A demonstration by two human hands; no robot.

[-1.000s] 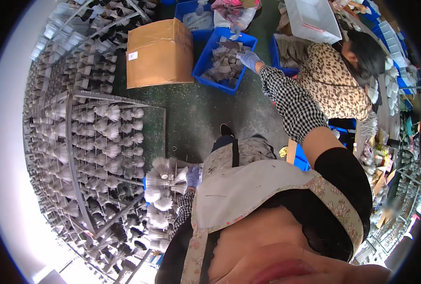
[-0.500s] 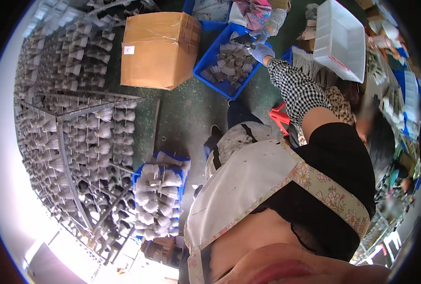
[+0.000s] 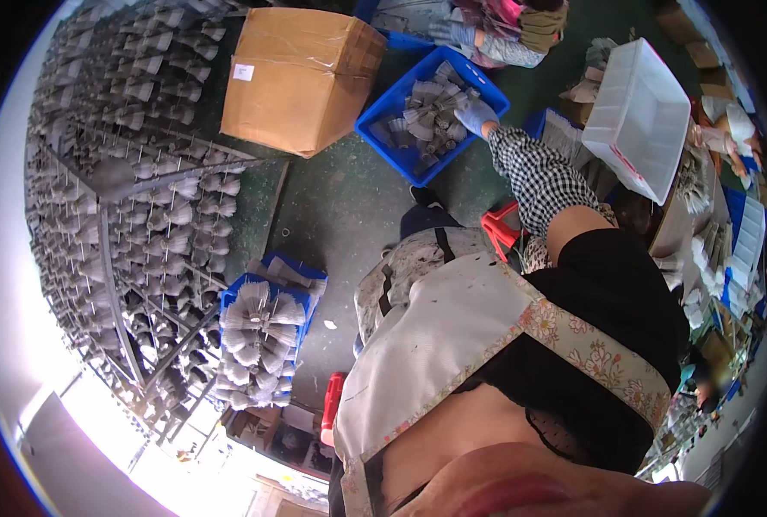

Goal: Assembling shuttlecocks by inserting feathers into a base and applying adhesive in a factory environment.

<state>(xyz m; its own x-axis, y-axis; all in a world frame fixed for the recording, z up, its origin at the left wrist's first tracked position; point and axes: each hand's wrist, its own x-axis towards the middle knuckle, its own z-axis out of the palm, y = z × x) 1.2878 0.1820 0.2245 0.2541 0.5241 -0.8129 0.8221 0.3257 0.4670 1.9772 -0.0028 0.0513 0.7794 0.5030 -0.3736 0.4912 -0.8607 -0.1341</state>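
My right hand (image 3: 477,117), in a pale blue-grey glove, reaches over the right side of a blue plastic crate (image 3: 382,140). It is at a heap of grey bristle bundles (image 3: 427,108) inside the crate. The fingers point down into the heap and are too small and partly hidden, so their grip does not show. A black-and-white checked sleeve cover (image 3: 543,177) is on this forearm. My left hand is out of view.
A large cardboard box (image 3: 289,82) stands left of the crate. Racks hung with grey bristle bundles (image 3: 168,220) fill the left side. A bundle-filled blue crate (image 3: 310,297), a red stool (image 3: 501,231) and a white tray (image 3: 638,121) are nearby. Beyond the crate is another person's gloved hand (image 3: 454,34).
The other person's gloved hands have drawn back from the crate, away from mine. My right hand has moved slightly lower in the picture, and the view has shifted.
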